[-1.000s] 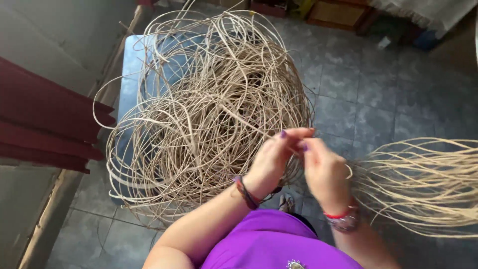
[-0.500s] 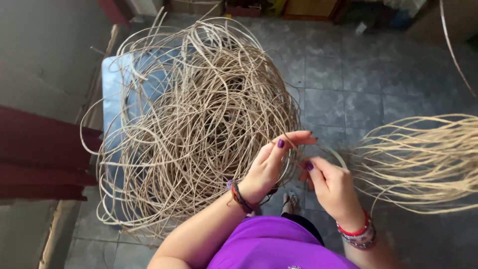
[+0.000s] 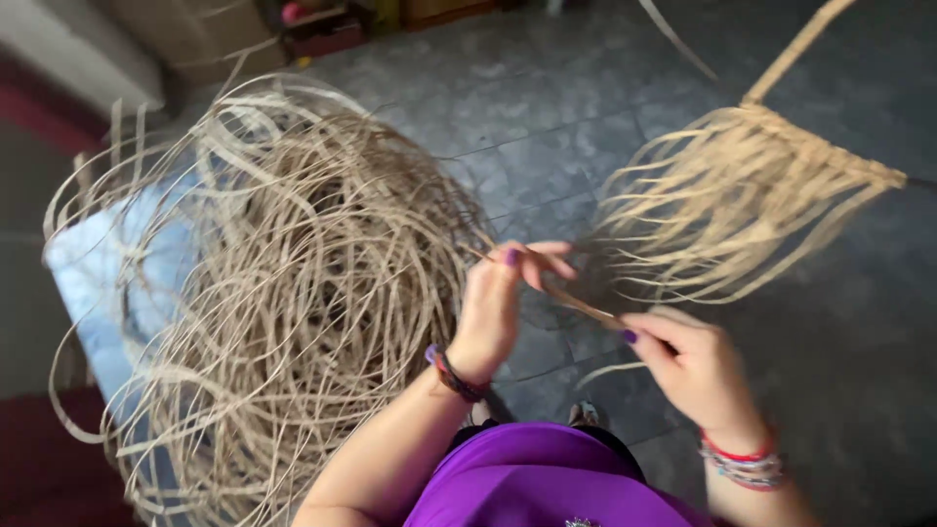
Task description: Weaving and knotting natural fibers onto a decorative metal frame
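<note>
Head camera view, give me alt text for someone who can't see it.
Two hands pull one thin cane strip taut between them, left hand above right hand. A big tangled cane coil sits to the left on a blue stool; a fringed woven piece hangs at right over grey floor tiles.

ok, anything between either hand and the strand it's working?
Nothing visible. The left hand and the right hand both already pinch the strand, stretched between them in clear air. The tangled coil lies left, the fringe right.
</note>
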